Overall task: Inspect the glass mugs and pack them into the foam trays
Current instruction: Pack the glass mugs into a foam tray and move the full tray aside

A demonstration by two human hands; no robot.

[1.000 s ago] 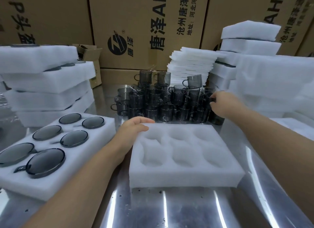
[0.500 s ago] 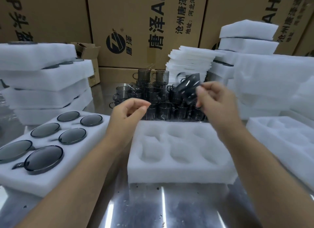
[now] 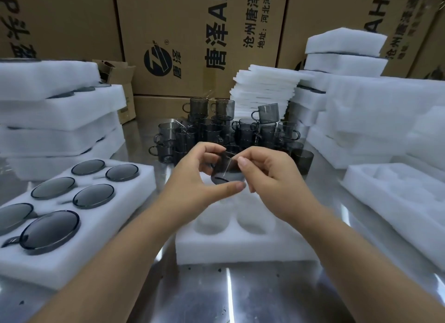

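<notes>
Mug (image 3: 226, 172) (smoky grey glass) between hands

A single wide-angle view looks from the person's head, forward and down across the steel table (image 3: 216, 296). Both forearms enter from the bottom edge and run up to the left hand (image 3: 190, 180) and right hand (image 3: 274, 178), which meet near the frame's centre, close to the lens, around a glass mug (image 3: 226, 174). The foam tray (image 3: 240, 249) sits just below them in the frame. The cardboard boxes (image 3: 192, 34) fill the top as the far limit. Straight edges lean and bow toward the sides.
</notes>
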